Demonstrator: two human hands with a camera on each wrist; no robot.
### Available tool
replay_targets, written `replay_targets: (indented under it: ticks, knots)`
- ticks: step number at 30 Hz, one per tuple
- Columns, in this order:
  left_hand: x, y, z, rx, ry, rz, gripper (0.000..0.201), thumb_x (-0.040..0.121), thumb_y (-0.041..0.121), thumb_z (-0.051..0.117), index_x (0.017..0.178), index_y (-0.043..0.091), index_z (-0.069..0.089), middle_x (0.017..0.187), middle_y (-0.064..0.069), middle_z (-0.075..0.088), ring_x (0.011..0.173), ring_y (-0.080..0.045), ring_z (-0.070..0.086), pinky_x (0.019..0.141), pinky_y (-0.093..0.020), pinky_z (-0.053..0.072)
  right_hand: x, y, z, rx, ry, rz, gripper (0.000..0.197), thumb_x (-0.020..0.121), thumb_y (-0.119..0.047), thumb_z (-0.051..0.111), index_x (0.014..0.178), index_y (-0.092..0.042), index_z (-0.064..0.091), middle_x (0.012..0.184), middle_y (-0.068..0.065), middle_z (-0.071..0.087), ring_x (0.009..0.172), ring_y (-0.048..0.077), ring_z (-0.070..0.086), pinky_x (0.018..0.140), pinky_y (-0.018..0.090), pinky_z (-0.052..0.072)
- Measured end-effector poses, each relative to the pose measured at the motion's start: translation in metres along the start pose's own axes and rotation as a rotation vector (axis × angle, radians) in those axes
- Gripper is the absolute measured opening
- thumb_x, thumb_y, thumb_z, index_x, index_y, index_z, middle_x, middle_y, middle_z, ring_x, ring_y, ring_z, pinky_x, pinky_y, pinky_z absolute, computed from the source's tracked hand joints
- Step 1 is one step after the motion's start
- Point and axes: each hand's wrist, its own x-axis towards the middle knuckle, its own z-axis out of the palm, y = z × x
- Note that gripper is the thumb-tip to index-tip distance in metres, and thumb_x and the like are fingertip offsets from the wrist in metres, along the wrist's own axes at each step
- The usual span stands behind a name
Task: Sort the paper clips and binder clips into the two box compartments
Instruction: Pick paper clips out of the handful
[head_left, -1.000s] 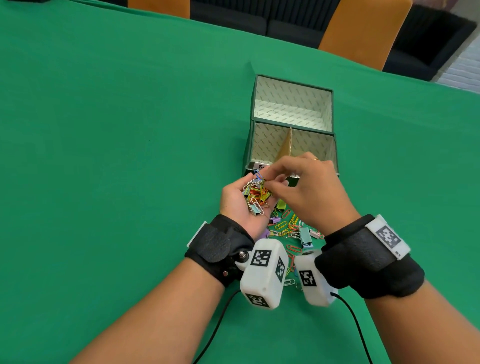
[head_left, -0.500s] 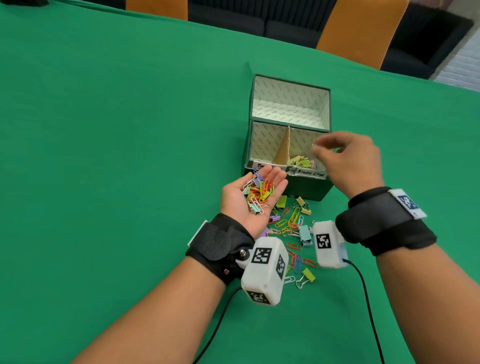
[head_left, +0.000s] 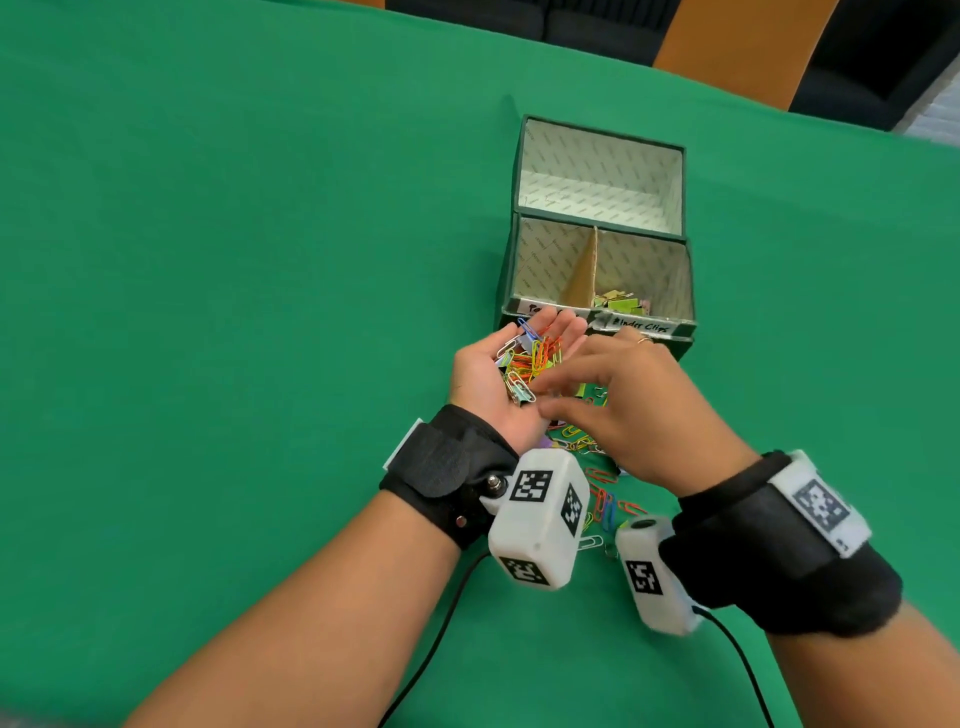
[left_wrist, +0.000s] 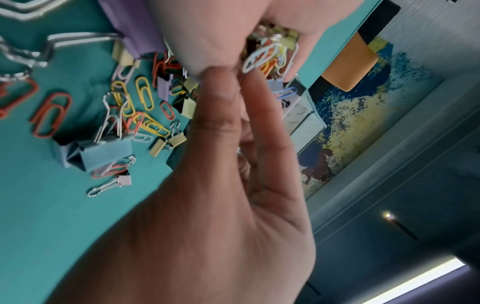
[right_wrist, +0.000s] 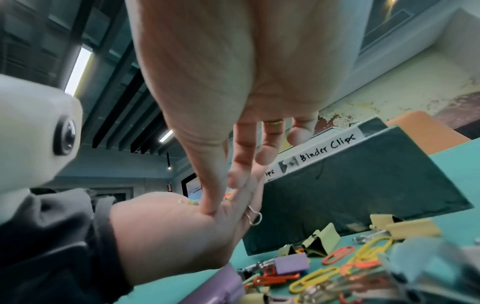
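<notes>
My left hand (head_left: 475, 382) lies palm up just in front of the green box (head_left: 602, 129) and carries a heap of coloured paper clips and binder clips (head_left: 530, 364) on its straight fingers. My right hand (head_left: 623, 405) hovers over that palm, its blurred fingers reaching into the heap. In the right wrist view its thumb (right_wrist: 207, 185) touches the left palm (right_wrist: 168, 230), and nothing shows pinched. The box's right compartment, labelled "Binder Clips" (right_wrist: 327, 150), holds several binder clips (head_left: 621, 304). A cardboard divider (head_left: 584, 270) separates it from the left compartment (head_left: 540, 260).
More loose clips (head_left: 602, 499) lie on the green cloth (head_left: 208, 260) under and between my wrists, among them a blue binder clip (left_wrist: 103, 150) and a purple one (right_wrist: 292, 265). The box lid (head_left: 597, 176) stands open behind. Orange chairs (head_left: 737, 47) line the far edge.
My right hand took a clip from the left palm, moved it over the binder clip compartment, and has come back down to the heap. The left hand stayed in place.
</notes>
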Motion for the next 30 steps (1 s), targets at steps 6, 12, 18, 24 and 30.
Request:
replay_targets:
  ticks: [6, 12, 18, 24, 30]
  knots:
    - [0.001, -0.002, 0.0, 0.025, 0.008, -0.002, 0.032, 0.098, 0.021, 0.039, 0.095, 0.0, 0.062, 0.085, -0.015, 0.069, 0.074, -0.026, 0.07, 0.079, -0.032, 0.055, 0.004, -0.005, 0.001, -0.076, -0.015, 0.05, 0.001, 0.083, -0.037, 0.068, 0.082, -0.036, 0.068, 0.093, -0.011, 0.062, 0.085, 0.017, 0.043, 0.086, 0.046, 0.041]
    - [0.001, -0.001, -0.001, 0.022, 0.02, -0.004, 0.034, 0.099, 0.021, 0.038, 0.093, -0.001, 0.063, 0.087, -0.017, 0.068, 0.074, -0.027, 0.07, 0.087, -0.031, 0.051, 0.007, -0.013, 0.002, -0.177, -0.019, 0.072, 0.011, 0.084, -0.038, 0.066, 0.094, -0.035, 0.07, 0.1, -0.01, 0.064, 0.087, 0.017, 0.045, 0.086, 0.041, 0.042]
    - [-0.004, 0.002, 0.003, 0.024, 0.014, 0.019, 0.033, 0.099, 0.018, 0.037, 0.093, -0.003, 0.062, 0.085, -0.018, 0.068, 0.067, -0.026, 0.071, 0.063, -0.029, 0.06, 0.01, -0.012, 0.0, -0.025, 0.002, 0.083, 0.006, 0.085, -0.03, 0.067, 0.088, -0.027, 0.071, 0.094, -0.005, 0.063, 0.089, 0.02, 0.056, 0.084, 0.041, 0.046]
    - [-0.005, 0.001, 0.003, 0.031, 0.003, 0.022, 0.031, 0.099, 0.017, 0.037, 0.096, -0.002, 0.061, 0.086, -0.018, 0.068, 0.074, -0.027, 0.07, 0.065, -0.031, 0.059, 0.006, -0.012, -0.011, 0.211, -0.028, 0.151, 0.007, 0.088, -0.024, 0.067, 0.084, -0.03, 0.069, 0.083, -0.011, 0.067, 0.078, 0.008, 0.059, 0.074, 0.024, 0.044]
    - [-0.005, 0.001, 0.002, 0.062, -0.004, 0.051, 0.033, 0.098, 0.018, 0.036, 0.096, -0.003, 0.062, 0.085, -0.017, 0.068, 0.069, -0.026, 0.067, 0.052, -0.023, 0.055, 0.007, -0.01, -0.013, 0.409, 0.012, 0.199, 0.022, 0.088, -0.015, 0.068, 0.109, -0.021, 0.073, 0.099, -0.008, 0.073, 0.093, 0.005, 0.067, 0.09, 0.022, 0.05]
